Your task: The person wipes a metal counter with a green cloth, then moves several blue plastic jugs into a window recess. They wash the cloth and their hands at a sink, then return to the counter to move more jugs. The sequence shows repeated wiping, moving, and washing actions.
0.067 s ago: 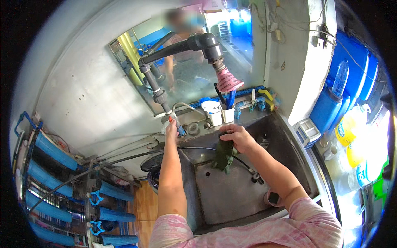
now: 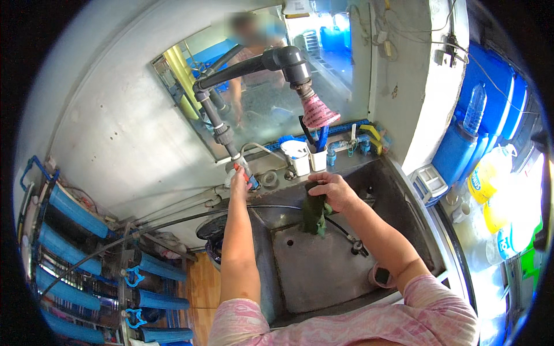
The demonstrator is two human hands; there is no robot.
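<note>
Pinching the dark green cloth (image 2: 314, 214) by its top end, the right hand (image 2: 337, 192) has it hanging over the grey sink (image 2: 323, 279), thumb and fingers closed on it and the lower end looking a paler green. Across to the left hand (image 2: 239, 183) now, up at the back on the red-orange handle (image 2: 242, 170) of the standing pipe; the fingers overlap so much in this view that I can't tell how tightly they are wrapped. Just beside that hand sits a blue fitting (image 2: 254, 183) at the foot of the pipe.

Follow the dark pipe (image 2: 236, 71) upward and it bends across in front of the mirror (image 2: 340, 86), ending in a pink-wrapped nozzle (image 2: 318, 112) above and behind the cloth. Down on the ledge, two white containers stand side by side, the left one (image 2: 300, 165) and the right one (image 2: 318, 161), the right holding a blue-handled tool (image 2: 322, 138). A black hose (image 2: 271, 206) runs across the sink, passing behind the cloth. Near the sink's front edge, a round cup (image 2: 381, 275) with something dark inside.

Over on the far right, big blue drums (image 2: 489, 81), with a clear bottle (image 2: 475, 109) among them; on the far left, a rack carrying blue tubes (image 2: 69, 248) in stacked rows.
</note>
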